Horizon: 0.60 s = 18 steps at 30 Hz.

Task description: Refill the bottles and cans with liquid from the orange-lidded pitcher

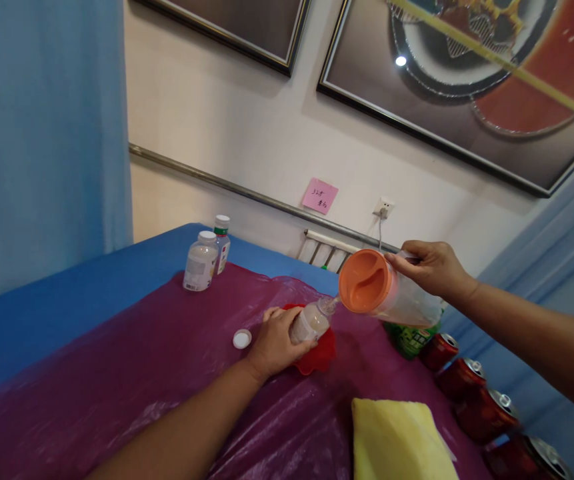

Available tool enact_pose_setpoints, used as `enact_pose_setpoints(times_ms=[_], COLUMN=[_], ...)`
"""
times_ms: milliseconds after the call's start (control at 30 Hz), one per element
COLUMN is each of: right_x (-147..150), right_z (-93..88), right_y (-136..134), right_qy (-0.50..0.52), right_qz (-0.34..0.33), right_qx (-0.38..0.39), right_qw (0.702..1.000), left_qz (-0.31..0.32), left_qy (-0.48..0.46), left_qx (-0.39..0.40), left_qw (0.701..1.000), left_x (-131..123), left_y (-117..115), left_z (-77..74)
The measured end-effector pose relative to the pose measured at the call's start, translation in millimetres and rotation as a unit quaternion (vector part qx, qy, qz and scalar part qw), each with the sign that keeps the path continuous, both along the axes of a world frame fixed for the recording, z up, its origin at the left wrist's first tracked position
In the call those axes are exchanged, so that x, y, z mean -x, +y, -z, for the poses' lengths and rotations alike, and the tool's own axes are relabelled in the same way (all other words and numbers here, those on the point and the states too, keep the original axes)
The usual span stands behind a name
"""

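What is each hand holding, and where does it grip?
The left hand grips the small bottle around its body, above the red dish. The right hand holds the orange-lidded pitcher by its back end, tipped toward the bottle's mouth.

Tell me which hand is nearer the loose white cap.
Left. The left hand grips the bottle just beside the white cap; the right hand is farther, raised, holding the pitcher.

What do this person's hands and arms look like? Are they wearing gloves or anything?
No gloves: the left hand and right hand are bare. The left forearm and right forearm are uncovered, with no sleeve in view. No watch, bracelet or ring shows.
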State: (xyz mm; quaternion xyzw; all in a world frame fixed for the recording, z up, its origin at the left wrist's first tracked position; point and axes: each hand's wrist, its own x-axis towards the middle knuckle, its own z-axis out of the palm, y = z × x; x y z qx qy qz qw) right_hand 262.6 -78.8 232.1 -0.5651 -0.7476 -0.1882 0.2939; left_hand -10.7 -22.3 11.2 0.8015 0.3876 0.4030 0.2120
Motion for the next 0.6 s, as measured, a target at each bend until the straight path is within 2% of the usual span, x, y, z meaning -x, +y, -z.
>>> enact_pose_setpoints(times_ms=[600], right_x=[2.1], right_z=[-3.4], right_y=[-2.7], right_qy=[-0.014], right_qz=[0.006], right_qx=[0.001], right_qw=[1.000], left_qz=[0.009], left_qy=[-0.002], left_qx=[-0.003], left_qw=[1.000], left_x=[-0.3], left_y=[1.4], left_z=[1.8])
